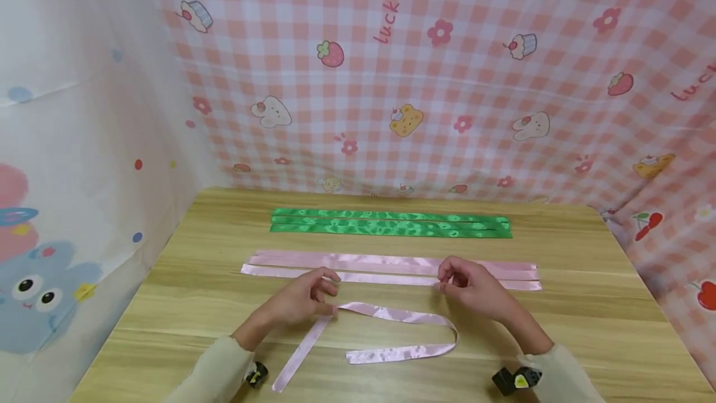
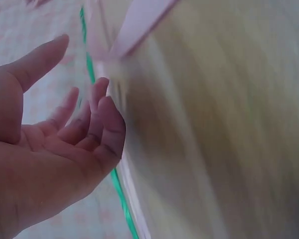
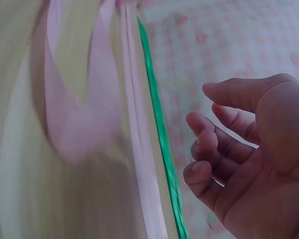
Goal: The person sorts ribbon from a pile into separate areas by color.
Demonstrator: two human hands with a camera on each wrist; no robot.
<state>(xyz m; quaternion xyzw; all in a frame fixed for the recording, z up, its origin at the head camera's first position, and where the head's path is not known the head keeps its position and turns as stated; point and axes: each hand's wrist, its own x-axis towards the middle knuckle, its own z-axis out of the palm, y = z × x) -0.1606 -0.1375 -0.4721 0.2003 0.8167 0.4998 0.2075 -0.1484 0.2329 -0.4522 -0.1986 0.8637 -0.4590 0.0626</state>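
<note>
A loose pink satin ribbon (image 1: pixel 399 353) lies bent on the table, one tail slanting toward the front and the rest curving round to the right. My left hand (image 1: pixel 299 297) is over its left bend, thumb near the ribbon in the head view. In the left wrist view nothing sits between that hand's (image 2: pixel 65 139) spread thumb and loosely bent fingers. My right hand (image 1: pixel 475 288) hovers around the right part of the straight pink ribbons (image 1: pixel 386 261). The right wrist view has its fingers (image 3: pixel 202 142) loosely curled around nothing, with the loose ribbon's curve to their left.
Green ribbons (image 1: pixel 386 224) lie side by side behind the pink ones, parallel to the wood-grain table's (image 1: pixel 168 303) back edge. A pink checked cloth (image 1: pixel 369 92) hangs behind. Small black devices (image 1: pixel 517 380) sit by both cuffs.
</note>
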